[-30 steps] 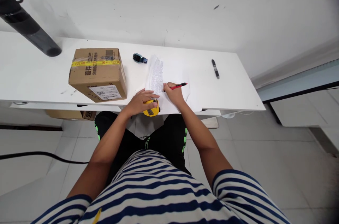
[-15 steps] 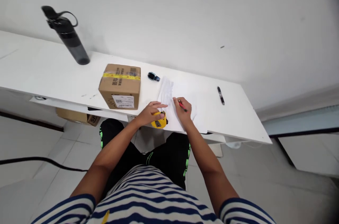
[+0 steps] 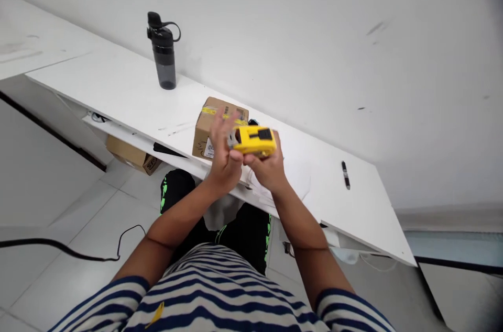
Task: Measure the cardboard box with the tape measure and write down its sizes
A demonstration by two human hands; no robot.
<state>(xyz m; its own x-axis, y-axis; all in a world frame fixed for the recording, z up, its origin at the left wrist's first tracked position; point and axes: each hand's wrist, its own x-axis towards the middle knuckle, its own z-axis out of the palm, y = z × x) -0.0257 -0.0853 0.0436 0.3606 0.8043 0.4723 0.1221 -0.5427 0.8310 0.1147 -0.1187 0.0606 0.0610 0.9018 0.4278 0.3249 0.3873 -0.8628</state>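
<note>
A yellow tape measure [image 3: 257, 141] with a black slide button is up in front of me, over the desk. My right hand [image 3: 271, 169] is closed around it from the right, thumb along its near side. At the tape measure's left end, where a metal tip shows, is my left hand [image 3: 223, 162]. Its fingers are stretched out and blurred, with the thumb close to the case; contact is hard to make out. Behind the left hand sits a cardboard box [image 3: 201, 130] with yellow-printed tape, partly covered. White paper sheets [image 3: 293, 180] lie beneath my right hand. The red pen is not visible.
A dark water bottle [image 3: 163, 59] stands upright near the wall. Toward the right of the white desk [image 3: 365, 206] lies a black pen [image 3: 346, 175]. A small dark object [image 3: 253, 122] shows beside the box. Under the desk is another carton [image 3: 129, 154].
The tape measure has been lifted off the desk and is now in my right hand, which held a red pen before. My left hand has risen beside it. The view has swung left.
</note>
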